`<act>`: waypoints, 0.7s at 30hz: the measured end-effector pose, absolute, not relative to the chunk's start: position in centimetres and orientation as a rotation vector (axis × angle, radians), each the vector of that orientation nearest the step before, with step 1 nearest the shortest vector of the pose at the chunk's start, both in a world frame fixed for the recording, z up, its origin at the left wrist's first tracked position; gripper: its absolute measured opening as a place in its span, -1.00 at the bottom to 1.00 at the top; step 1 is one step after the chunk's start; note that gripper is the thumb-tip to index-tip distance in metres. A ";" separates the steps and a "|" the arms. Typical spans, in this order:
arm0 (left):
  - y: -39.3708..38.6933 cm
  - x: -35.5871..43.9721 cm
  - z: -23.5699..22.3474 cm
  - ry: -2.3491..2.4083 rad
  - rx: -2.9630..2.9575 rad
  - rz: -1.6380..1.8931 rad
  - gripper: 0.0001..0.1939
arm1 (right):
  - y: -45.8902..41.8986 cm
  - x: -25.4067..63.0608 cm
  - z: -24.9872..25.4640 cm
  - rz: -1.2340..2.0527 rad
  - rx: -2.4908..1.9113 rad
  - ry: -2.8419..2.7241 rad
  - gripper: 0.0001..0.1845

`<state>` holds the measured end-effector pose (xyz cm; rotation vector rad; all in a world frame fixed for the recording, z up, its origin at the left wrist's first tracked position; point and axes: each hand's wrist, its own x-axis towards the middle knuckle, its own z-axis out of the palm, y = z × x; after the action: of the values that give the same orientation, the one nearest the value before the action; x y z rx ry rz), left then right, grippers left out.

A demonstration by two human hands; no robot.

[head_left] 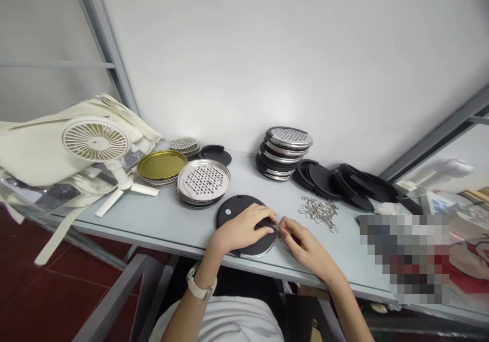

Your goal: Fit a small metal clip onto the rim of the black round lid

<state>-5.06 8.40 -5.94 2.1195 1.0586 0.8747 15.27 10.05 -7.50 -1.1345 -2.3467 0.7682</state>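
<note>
A black round disc (240,209) with a silvery rim lies on the table in front of me. It has a small white dot and a slot near its far edge. Across its top reaches my left hand (248,225), fingers curled and closed at the disc's right edge. My right hand (303,242) is pinched around a small metal wire clip (276,226) at that same edge; the fingers partly cover it. Just beyond the right hand is a loose pile of wire clips (320,211).
Stacked grater discs (204,181) and gold-coloured discs (162,165) stand left of centre. A taller stack of graters with black rims (288,137) is at the back. Black discs (324,180) lie to the right. A white fan (96,139) and cream bag (34,148) occupy the left end.
</note>
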 end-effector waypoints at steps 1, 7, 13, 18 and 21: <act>8.4 -5.1 -5.9 1.060 2.118 0.875 -0.77 | 10.1 15.3 -7.5 0.776 -1.134 -2.347 -0.75; 8.3 -5.1 -5.8 1.074 2.108 0.865 -0.77 | 9.9 15.1 -7.3 0.795 -1.120 -2.346 -0.73; 8.4 -5.0 -5.9 1.073 2.126 0.875 -0.76 | 9.9 14.4 -6.9 0.751 -1.107 -2.363 -0.76; 8.4 -5.1 -6.0 1.070 2.115 0.887 -0.77 | 10.0 14.6 -7.0 0.753 -1.075 -2.355 -0.75; 8.5 -5.0 -5.9 1.068 2.122 0.885 -0.76 | 10.0 14.8 -7.1 0.775 -1.077 -2.352 -0.73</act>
<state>-5.02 8.46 -5.94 2.1217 1.0682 0.8854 14.79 10.02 -7.07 -1.0775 -2.3516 0.7754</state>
